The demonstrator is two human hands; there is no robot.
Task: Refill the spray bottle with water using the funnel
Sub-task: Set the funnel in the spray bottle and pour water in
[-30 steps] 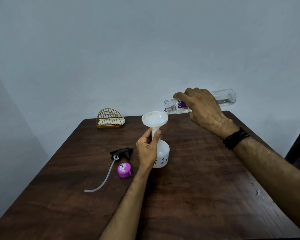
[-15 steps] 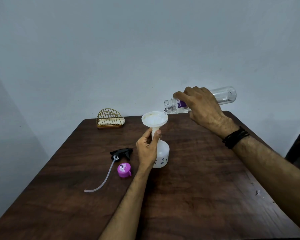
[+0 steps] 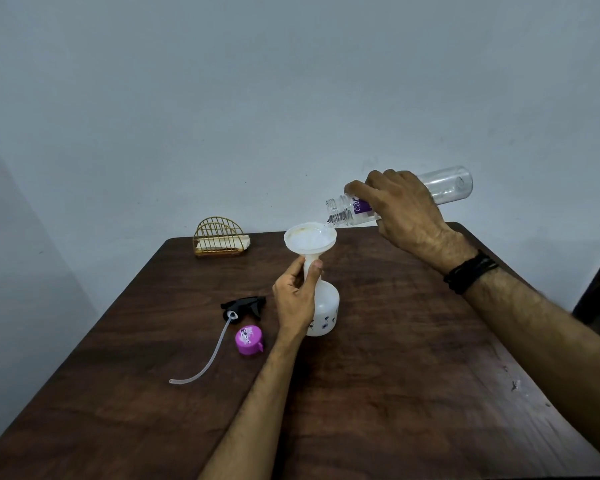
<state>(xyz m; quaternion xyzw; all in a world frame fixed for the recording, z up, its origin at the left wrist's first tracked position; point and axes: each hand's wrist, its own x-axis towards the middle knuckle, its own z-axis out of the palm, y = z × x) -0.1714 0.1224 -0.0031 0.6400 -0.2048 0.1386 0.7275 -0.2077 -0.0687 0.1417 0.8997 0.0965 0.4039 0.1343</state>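
Observation:
A white spray bottle [image 3: 326, 311] with small flower prints stands near the middle of the brown table [image 3: 395, 393]. A white funnel [image 3: 309, 238] sits in its neck. My left hand [image 3: 297, 296] grips the funnel's stem and the bottle's neck. My right hand [image 3: 400, 211] holds a clear water bottle [image 3: 445, 187] with a purple label, tipped almost level, its mouth over the funnel's right rim. A thin trickle of water runs from it into the funnel.
The black spray head [image 3: 245, 304] with its long clear tube lies left of the spray bottle. A purple cap [image 3: 249, 340] lies just in front of it. A gold wire holder [image 3: 219, 237] stands at the table's far edge by the wall.
The water bottle's base has risen a little, so it tilts more steeply toward the funnel. My left hand and the spray bottle have stayed put.

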